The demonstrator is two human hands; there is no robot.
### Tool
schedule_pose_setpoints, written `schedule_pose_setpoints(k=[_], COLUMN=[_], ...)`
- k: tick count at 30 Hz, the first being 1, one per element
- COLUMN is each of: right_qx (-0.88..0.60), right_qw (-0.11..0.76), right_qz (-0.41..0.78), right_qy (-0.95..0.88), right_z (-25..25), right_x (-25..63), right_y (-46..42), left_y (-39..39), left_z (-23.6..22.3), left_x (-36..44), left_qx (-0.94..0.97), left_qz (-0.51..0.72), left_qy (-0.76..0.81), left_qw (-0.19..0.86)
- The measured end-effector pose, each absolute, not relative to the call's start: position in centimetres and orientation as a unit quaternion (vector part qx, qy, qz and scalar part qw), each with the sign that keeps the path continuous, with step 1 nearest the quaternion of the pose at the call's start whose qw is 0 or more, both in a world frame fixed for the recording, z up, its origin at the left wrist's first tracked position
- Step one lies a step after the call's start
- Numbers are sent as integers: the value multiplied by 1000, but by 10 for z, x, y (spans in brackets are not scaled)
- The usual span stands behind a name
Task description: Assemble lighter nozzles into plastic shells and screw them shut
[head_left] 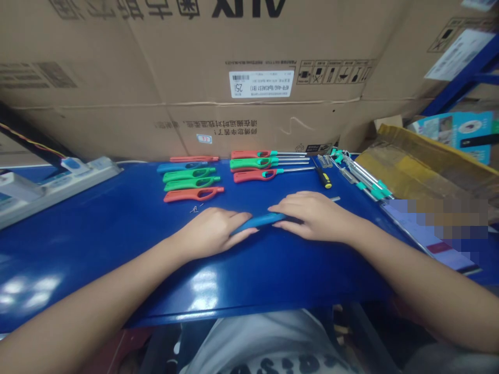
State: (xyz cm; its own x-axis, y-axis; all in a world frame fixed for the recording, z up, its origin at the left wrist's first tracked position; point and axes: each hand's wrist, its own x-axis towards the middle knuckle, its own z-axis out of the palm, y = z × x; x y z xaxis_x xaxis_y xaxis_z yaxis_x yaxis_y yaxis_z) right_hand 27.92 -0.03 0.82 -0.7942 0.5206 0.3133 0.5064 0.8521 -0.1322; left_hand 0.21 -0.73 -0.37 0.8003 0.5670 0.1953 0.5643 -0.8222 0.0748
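Note:
Between my two hands, above the blue table, is a blue gas lighter [262, 222] lying roughly level. My left hand [216, 231] is closed around its left end, thumb and fingers pinching it. On its right part, my right hand [307, 215] also grips, covering the trigger area; a bit of metal tube shows past the knuckles. Behind my left hand lie several lighter handles [191, 195] in red, green and blue without long tubes. Farther right rest red and green lighters [255, 175] with metal tubes attached. Tiny screws [196, 209] lie near my left hand.
A screwdriver [324, 177] with a yellow and black handle lies behind my right hand. Metal tubes with teal parts [368, 179] are piled at right, beside a yellow-taped carton [424, 156]. A power strip [58, 189] stands at left. A large cardboard box [187, 78] walls off the back.

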Motion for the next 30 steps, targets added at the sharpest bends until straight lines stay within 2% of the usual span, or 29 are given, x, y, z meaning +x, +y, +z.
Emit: schedule_pose_setpoints(k=[3,8,15,22,30], right_qx=[-288,-315,-341,-410,-301], right_qw=[131,124,113,121,180], right_qz=[24,-18,16,-55,-22], right_qy=[-948,-941,-933,-902,-936], right_z=[9,4,12,16,10], right_x=[286,283,288,330,313], right_y=[3,2,8,33,29], left_y=[-5,-5,-4,8,5], left_z=[-2,-8,-8,-5,-5], left_x=[0,5,5,-8,-6], left_qx=[947,933,927,910,911], left_qz=[88,117,105,137,148], left_qy=[305,326,356,390,377], left_qw=[51,100,62,26,78])
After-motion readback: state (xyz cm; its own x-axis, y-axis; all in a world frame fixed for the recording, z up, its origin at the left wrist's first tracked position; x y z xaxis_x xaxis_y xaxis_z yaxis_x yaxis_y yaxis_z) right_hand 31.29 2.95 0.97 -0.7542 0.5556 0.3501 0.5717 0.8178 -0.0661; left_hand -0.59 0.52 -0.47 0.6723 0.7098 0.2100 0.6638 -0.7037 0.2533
